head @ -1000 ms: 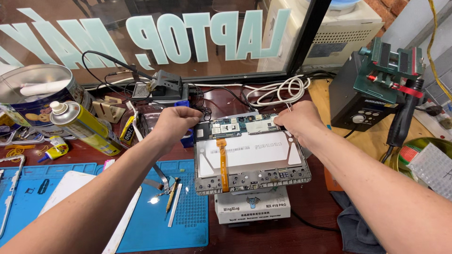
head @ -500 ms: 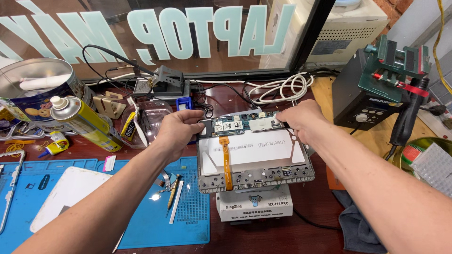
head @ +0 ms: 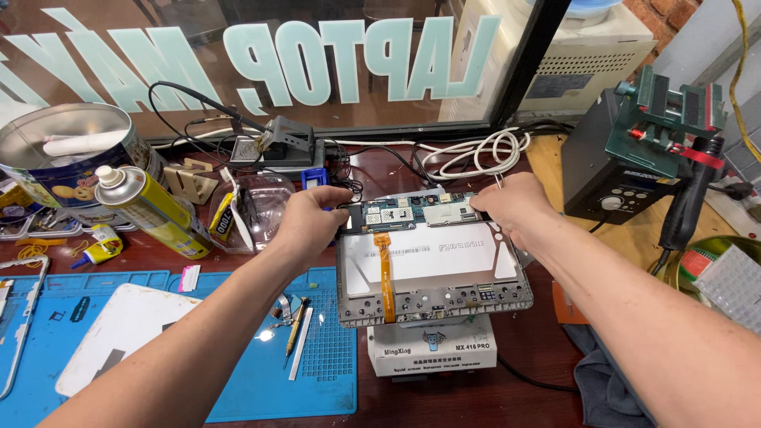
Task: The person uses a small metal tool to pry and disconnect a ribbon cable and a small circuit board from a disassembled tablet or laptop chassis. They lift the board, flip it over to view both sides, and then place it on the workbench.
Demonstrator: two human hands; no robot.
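The opened tablet [head: 432, 265] lies on a white separator machine [head: 432, 353] on the tabletop [head: 547, 341]; left hand [head: 309, 226] fingers pinch its upper left corner, right hand [head: 511, 208] fingers grip the upper right corner

spray can [head: 151, 211] crowding left, blue mat [head: 261, 380] open

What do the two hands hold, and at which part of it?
Both grip the opened tablet at its far edge: the left hand at the far left corner, the right hand at the far right corner.
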